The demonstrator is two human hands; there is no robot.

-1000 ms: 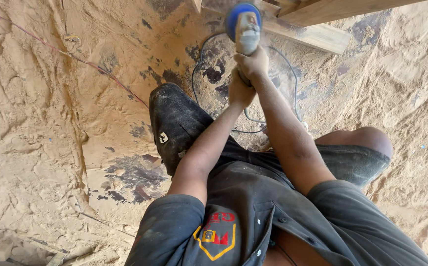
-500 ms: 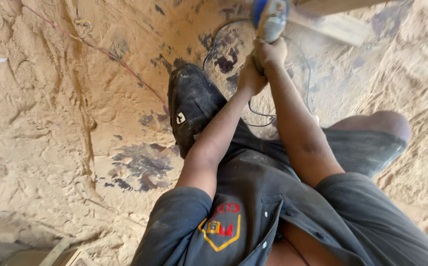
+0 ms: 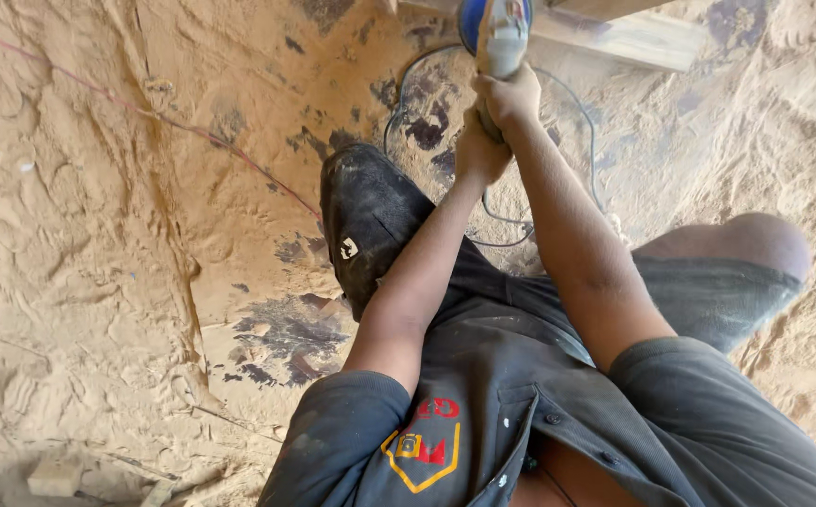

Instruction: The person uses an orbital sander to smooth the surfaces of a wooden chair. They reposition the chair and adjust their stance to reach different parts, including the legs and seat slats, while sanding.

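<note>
Both hands (image 3: 494,117) grip a smooth blue-and-grey power tool (image 3: 499,33) above sawdust (image 3: 89,235).

Power tool (image 3: 500,38) looked like matt grey plastic with a glossier blue housing at the head. Wooden plank (image 3: 629,38) beyond it was pale, planed smooth, dusty. Ground (image 3: 98,235) was loose, rough sawdust over darker stained patches. Shoe (image 3: 366,221) showed scuffed black leather, dulled with dust. Dark cloth shirt (image 3: 511,413), matt, speckled.

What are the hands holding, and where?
Both hands, right above left, grip a power tool by its grey body, below the blue head.
</note>
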